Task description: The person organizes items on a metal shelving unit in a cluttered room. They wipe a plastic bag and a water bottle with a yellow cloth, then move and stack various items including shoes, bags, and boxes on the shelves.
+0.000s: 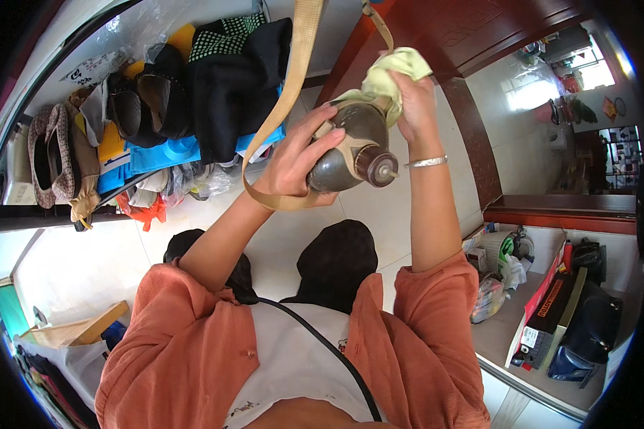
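Note:
A dark olive military-style canteen [362, 120] with a brown screw cap [377, 167] is held up in front of me, its cap tilted towards me. My left hand [303, 153] grips its side, fingers spread over the body and a webbing band. A tan webbing strap [271, 120] loops round the left wrist and runs up out of the top of the picture. Bunched in my right hand [416, 104] is a pale green cloth [400, 64], pressed against the canteen's far end. Part of the cloth shows behind the canteen body.
Shoes [59, 153] and black garments [231, 86] crowd a rack at the left, with plastic bags beneath. A dark red wooden door [445, 27] stands ahead. Boxes [550, 305], a black bag [593, 319] and a woven basket [496, 249] fill a shelf at the right.

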A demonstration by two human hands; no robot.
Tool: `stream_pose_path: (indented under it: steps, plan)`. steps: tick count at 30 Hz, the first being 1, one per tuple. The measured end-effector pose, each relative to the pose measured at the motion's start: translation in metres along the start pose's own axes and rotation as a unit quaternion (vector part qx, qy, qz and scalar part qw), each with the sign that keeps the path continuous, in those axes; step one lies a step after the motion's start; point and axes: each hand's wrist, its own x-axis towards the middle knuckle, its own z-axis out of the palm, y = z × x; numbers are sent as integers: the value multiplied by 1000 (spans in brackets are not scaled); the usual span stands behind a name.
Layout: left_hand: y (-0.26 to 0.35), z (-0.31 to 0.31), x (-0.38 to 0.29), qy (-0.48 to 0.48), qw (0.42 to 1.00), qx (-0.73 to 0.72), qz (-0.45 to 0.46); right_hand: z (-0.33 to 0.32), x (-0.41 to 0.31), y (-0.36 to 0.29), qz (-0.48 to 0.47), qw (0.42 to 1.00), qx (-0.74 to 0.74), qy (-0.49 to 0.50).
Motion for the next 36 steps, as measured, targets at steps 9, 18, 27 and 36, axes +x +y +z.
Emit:
stream_pose_path:
  steps: [9, 18, 27, 36]
  plan:
    - [-2, -10, -7, -72, 996, 48, 11, 9, -57, -51, -140, 971, -52, -189]
    - [-6, -3, -11, -34, 998, 51, 24, 27, -19, -34, -246, 808, -464, -266]
    - [-6, -10, -8, -65, 996, 61, 21, 21, -49, -64, -152, 829, -422, -334]
    - [-7, -4, -13, -73, 994, 85, 17, 3, -61, -46, -222, 837, -469, -174]
